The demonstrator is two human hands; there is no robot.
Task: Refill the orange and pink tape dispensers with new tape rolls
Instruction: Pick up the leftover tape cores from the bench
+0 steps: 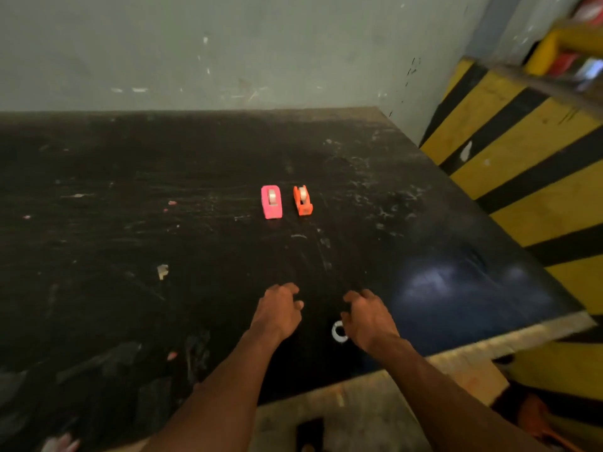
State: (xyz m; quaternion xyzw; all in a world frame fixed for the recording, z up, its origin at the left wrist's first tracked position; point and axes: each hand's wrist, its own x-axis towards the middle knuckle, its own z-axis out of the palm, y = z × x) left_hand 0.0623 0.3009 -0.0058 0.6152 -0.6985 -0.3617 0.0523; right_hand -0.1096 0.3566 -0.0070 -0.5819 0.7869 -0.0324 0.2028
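A pink tape dispenser (271, 201) and an orange tape dispenser (302, 200) stand side by side on the black table (130, 197), each with a pale tape roll in it. My left hand (278, 310) and my right hand (366, 316) hover over the near part of the table, well short of the dispensers, fingers loosely curled, nothing visibly held. A small white ring (338, 331), perhaps an empty tape core, lies on the table just left of my right hand, partly hidden by it.
A grey wall (228, 50) runs behind the table. A yellow and black striped barrier (522, 151) stands at the right. The table's front edge (456, 349) runs diagonally near my right forearm. Small scraps (162, 271) dot the surface.
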